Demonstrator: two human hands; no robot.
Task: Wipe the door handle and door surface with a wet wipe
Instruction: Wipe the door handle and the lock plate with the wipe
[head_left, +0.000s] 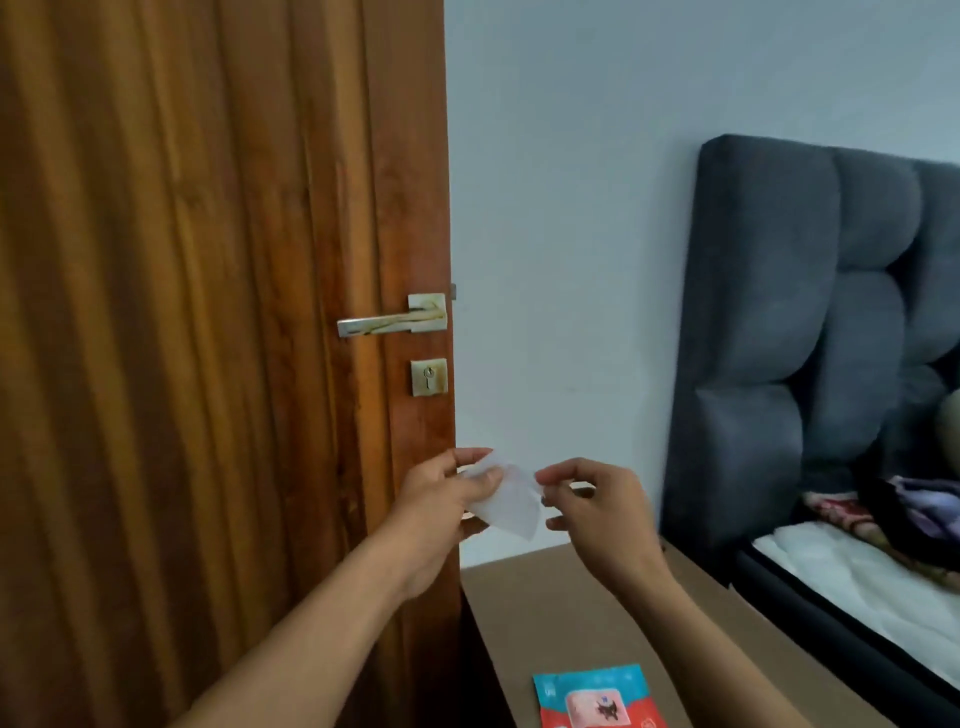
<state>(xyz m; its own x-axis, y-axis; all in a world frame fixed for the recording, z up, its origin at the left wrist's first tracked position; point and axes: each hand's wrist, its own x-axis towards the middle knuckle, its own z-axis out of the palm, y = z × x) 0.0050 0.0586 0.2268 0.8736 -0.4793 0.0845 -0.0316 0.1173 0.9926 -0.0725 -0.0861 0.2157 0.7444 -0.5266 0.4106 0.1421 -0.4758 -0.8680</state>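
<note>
Below the door handle (390, 318), wet wipe (506, 499) between both hands' fingers (480, 475)

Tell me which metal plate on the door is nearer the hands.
The keyhole plate, the lower square one without a lever; the handle plate sits above it.

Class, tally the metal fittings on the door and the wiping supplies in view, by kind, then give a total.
Lever door handle: 1
Keyhole plate: 1
Wet wipe: 1
Wet wipe packet: 1
Total: 4
</note>
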